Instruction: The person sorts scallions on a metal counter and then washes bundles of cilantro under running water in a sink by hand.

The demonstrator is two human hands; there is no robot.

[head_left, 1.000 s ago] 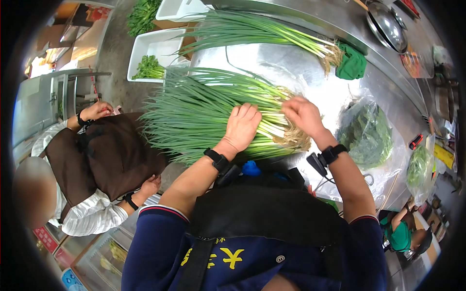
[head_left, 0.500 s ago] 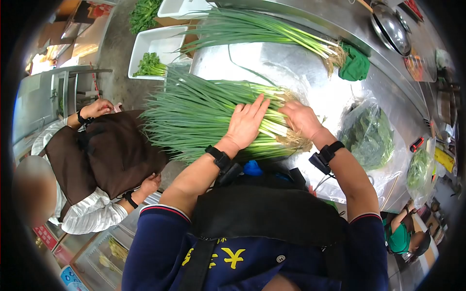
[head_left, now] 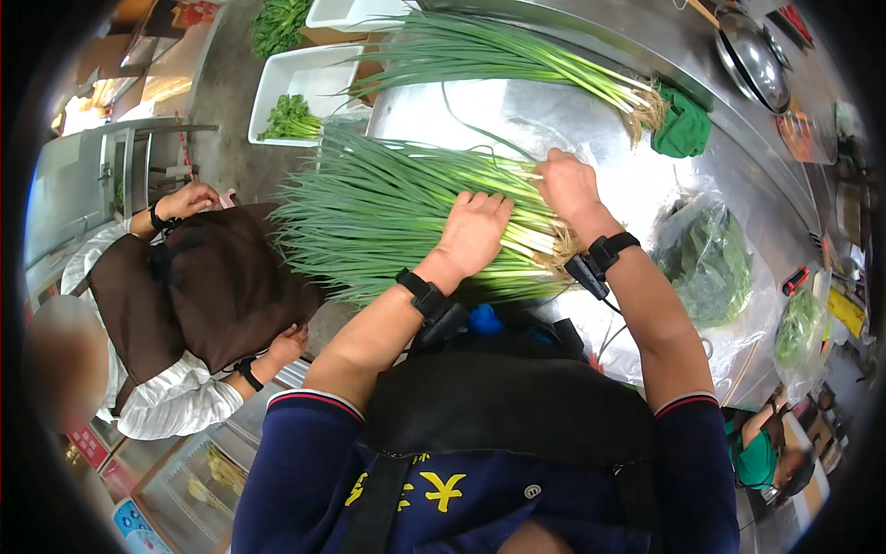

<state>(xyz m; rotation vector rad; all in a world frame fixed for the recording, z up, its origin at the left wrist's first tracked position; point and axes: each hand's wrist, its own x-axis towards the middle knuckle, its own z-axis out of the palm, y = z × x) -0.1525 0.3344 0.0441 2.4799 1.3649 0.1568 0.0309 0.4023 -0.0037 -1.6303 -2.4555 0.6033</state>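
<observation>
A large pile of spring onions (head_left: 397, 217) lies across the metal table, green leaves to the left and white stalks and roots to the right. My left hand (head_left: 473, 231) is on top of the white stalks, with its fingers curled over them. At the upper root end, my right hand (head_left: 566, 180) has its fingers closed around the stalk ends; its fingertips are partly hidden. Beyond, another bunch of spring onions (head_left: 517, 51) lies with its roots beside a green cloth (head_left: 681, 123).
Bagged leafy greens (head_left: 706, 263) rest on the table (head_left: 618, 198) to the right. White tubs (head_left: 277, 78) stand beyond the leaf ends. A person in a brown apron (head_left: 221, 277) is close on the left; another in green (head_left: 759, 452) is at far right. Metal bowls (head_left: 752, 60) sit upper right.
My right hand has moved up and away from me along the root ends, its fingers now bunched. My left hand's fingers have curled in from lying flat on the stalks.
</observation>
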